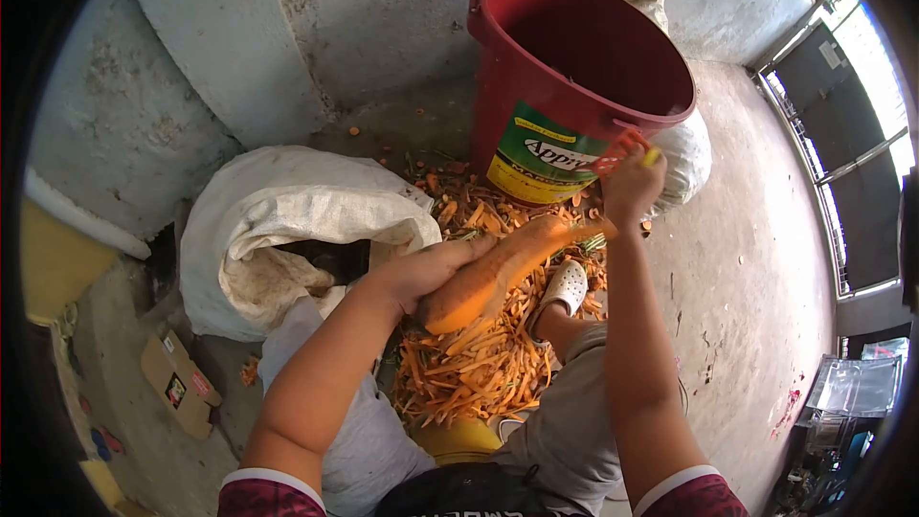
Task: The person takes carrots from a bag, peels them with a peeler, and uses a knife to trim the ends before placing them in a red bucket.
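Note:
A large orange carrot (479, 289) lies slantwise in front of me, its thick end toward me. My left hand (431, 273) is wrapped round its left side. Beyond the carrot's thin end, my right hand (634, 182) is closed on a tool with a red and yellow handle (652, 155), held near the red bucket's (498, 48) front. The tool's working end is blurred. Beneath the carrot is a heap of orange peelings (469, 373), spread between my legs and up to the bucket's base.
An open white sack (215, 239) stands at the left, with a flattened cardboard box (180, 383) on the floor below it. Another filled sack (684, 158) is behind the bucket. My foot in a white clog (569, 285) rests beside the peelings. Plastic-wrapped items (857, 385) are at the far right.

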`<move>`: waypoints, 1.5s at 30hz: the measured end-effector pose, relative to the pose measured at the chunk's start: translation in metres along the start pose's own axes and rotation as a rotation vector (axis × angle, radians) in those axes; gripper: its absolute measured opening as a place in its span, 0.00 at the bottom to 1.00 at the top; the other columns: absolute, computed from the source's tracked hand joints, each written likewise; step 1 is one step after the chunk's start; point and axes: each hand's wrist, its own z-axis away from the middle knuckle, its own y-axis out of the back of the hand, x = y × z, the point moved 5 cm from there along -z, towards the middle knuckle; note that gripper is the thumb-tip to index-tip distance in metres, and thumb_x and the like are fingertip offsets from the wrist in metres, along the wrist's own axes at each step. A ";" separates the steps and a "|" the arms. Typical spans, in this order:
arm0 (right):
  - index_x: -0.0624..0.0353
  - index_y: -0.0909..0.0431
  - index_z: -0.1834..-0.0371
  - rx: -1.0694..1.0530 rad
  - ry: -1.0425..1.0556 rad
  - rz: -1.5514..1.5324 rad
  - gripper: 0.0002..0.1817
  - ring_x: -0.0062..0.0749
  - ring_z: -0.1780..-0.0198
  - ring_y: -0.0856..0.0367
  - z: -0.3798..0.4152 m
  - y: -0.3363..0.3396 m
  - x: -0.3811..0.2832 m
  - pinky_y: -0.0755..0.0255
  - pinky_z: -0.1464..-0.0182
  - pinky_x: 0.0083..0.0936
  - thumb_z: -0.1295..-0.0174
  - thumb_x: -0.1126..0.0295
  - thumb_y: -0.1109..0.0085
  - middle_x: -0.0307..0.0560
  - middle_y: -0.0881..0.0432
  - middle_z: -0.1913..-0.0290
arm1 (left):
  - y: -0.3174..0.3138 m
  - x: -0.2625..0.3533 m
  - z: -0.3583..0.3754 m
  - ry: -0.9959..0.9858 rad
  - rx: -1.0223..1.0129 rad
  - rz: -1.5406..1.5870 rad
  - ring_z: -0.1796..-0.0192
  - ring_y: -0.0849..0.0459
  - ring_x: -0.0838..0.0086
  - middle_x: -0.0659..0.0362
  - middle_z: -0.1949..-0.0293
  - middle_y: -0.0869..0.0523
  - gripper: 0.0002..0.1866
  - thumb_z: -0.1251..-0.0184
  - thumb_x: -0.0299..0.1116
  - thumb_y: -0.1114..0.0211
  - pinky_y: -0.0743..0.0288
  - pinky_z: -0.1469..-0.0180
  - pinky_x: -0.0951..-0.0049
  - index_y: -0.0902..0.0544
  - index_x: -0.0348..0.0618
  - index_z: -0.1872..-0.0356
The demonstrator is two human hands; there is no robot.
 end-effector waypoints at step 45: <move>0.61 0.33 0.58 -0.450 0.187 -0.040 0.11 0.49 0.67 0.23 0.126 -0.008 -0.088 0.31 0.66 0.35 0.43 0.71 0.50 0.57 0.23 0.69 | 0.015 0.008 -0.028 -0.114 0.084 0.109 0.68 0.20 0.75 0.57 0.63 0.20 0.19 0.34 0.44 0.56 0.25 0.67 0.78 0.27 0.41 0.55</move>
